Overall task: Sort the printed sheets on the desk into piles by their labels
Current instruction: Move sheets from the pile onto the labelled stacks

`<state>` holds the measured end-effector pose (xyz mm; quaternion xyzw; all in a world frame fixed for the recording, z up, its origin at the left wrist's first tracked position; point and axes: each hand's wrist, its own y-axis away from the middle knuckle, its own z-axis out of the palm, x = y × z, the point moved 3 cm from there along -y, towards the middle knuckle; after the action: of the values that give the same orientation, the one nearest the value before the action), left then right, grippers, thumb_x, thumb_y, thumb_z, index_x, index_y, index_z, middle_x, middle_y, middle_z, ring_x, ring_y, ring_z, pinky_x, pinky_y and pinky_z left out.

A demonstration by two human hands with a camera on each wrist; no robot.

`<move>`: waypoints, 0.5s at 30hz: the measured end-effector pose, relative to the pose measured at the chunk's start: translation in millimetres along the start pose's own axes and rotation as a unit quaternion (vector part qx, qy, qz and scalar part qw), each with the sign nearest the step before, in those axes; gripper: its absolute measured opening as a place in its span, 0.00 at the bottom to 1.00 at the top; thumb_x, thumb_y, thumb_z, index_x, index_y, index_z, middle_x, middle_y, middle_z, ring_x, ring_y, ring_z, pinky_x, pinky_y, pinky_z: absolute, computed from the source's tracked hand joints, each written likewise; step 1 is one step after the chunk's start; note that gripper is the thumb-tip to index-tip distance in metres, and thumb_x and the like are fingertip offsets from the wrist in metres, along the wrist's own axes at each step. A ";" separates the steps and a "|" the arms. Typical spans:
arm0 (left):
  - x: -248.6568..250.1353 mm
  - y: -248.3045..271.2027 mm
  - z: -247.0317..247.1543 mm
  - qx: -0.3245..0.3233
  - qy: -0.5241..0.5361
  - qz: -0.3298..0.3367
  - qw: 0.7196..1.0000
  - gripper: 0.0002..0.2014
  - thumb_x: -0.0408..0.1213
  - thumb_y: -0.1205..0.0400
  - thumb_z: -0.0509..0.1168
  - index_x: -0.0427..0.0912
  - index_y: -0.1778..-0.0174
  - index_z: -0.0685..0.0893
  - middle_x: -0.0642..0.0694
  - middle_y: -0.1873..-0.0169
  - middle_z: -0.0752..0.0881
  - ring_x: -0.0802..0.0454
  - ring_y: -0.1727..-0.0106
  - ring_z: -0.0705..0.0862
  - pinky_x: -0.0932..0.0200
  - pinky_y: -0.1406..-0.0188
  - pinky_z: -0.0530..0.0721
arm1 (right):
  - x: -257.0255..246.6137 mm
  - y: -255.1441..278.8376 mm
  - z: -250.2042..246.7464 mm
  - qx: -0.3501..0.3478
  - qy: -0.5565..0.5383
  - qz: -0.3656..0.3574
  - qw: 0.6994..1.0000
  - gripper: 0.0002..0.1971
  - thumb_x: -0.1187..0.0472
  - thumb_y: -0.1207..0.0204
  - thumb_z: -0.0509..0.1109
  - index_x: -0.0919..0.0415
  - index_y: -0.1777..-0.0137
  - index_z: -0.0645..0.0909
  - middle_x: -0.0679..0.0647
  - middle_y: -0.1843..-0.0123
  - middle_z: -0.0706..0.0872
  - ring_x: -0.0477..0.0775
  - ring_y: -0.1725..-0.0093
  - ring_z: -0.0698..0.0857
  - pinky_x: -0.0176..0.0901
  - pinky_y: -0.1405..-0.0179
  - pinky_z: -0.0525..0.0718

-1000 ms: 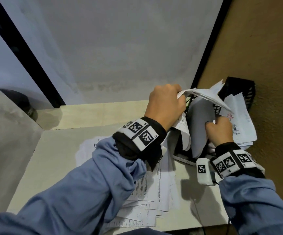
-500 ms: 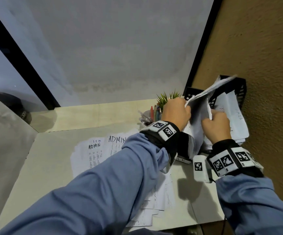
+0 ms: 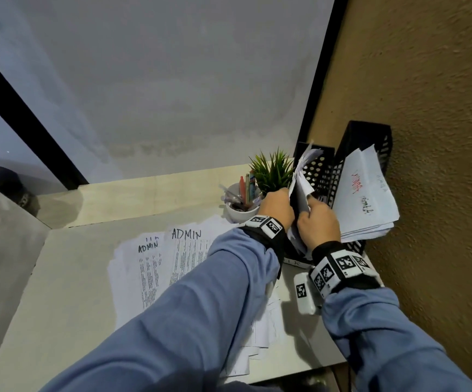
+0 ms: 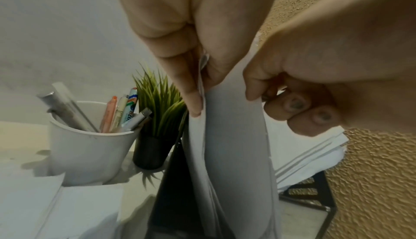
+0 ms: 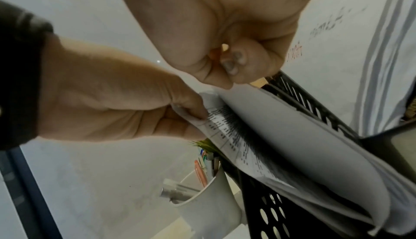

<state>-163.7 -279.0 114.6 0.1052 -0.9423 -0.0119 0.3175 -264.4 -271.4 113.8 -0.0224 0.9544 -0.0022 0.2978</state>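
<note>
Held sheaf (image 3: 302, 190): white printed sheets stood on edge in the left black mesh holder (image 3: 318, 171), top edges fanned apart, rows of small black print on an inner page; pinched at the upper part from both sides.
Right stack (image 3: 366, 199): white sheets leaned tilted in the right black holder (image 3: 370, 140), just beside the held sheaf; red and dark handwriting on the front page, too blurred to read.
ADMIN sheets (image 3: 172, 258): two overlapping pages lay flat on the desk (image 3: 59, 292), each headed "ADMIN" in dark handwriting above columns of print.
Loose pile (image 3: 260, 335): overlapping printed pages lay flat near the front edge, partly hidden under the sleeve.
</note>
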 end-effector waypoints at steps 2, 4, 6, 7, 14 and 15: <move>-7.5 -2.5 2.3 -0.025 -0.015 -0.010 1.000 0.12 0.31 0.19 0.59 0.36 0.41 0.80 0.33 0.45 0.85 0.33 0.42 0.83 0.45 0.45 0.80 | 1.7 1.4 8.6 -0.030 0.029 0.002 0.999 0.21 0.66 0.23 0.57 0.59 0.29 0.73 0.68 0.42 0.82 0.69 0.44 0.82 0.51 0.51 0.79; -14.6 -2.9 5.5 -0.046 -0.043 -0.021 0.998 0.12 0.33 0.19 0.60 0.35 0.42 0.80 0.33 0.43 0.85 0.34 0.40 0.82 0.45 0.43 0.80 | 7.8 6.1 22.5 -0.077 0.059 0.018 0.995 0.22 0.64 0.23 0.57 0.55 0.28 0.72 0.68 0.42 0.83 0.68 0.44 0.83 0.51 0.51 0.79; -16.0 -2.1 4.6 -0.030 -0.039 -0.008 0.999 0.11 0.31 0.18 0.58 0.33 0.42 0.80 0.32 0.43 0.85 0.34 0.40 0.82 0.46 0.44 0.79 | 11.5 11.9 31.8 -0.098 0.073 0.030 0.992 0.18 0.63 0.21 0.56 0.58 0.32 0.75 0.68 0.41 0.84 0.69 0.43 0.83 0.52 0.50 0.80; -14.0 -1.0 1.9 -0.011 -0.030 0.004 0.999 0.11 0.30 0.17 0.57 0.32 0.43 0.80 0.31 0.44 0.85 0.33 0.41 0.82 0.46 0.46 0.78 | 11.1 14.2 33.0 -0.087 0.072 0.033 0.993 0.16 0.62 0.19 0.55 0.61 0.35 0.76 0.69 0.41 0.84 0.70 0.44 0.83 0.53 0.49 0.80; -12.2 -1.2 -2.1 0.021 0.006 0.026 0.999 0.11 0.30 0.16 0.55 0.33 0.41 0.77 0.31 0.47 0.85 0.32 0.45 0.83 0.44 0.48 0.80 | 16.8 30.5 43.1 -0.020 0.073 0.016 0.997 0.15 0.63 0.18 0.54 0.65 0.37 0.75 0.67 0.44 0.84 0.69 0.48 0.85 0.54 0.54 0.81; -16.8 -0.9 2.5 -0.006 0.001 0.015 1.000 0.11 0.31 0.15 0.55 0.33 0.40 0.77 0.31 0.46 0.85 0.32 0.44 0.83 0.44 0.47 0.79 | 22.0 32.8 49.2 -0.051 0.089 0.014 0.995 0.18 0.65 0.19 0.54 0.60 0.30 0.72 0.66 0.42 0.82 0.68 0.46 0.85 0.55 0.54 0.81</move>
<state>-152.1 -276.5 102.5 0.0892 -0.9434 -0.0125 0.3192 -255.9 -239.1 60.2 -0.0237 0.9762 0.0489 0.2099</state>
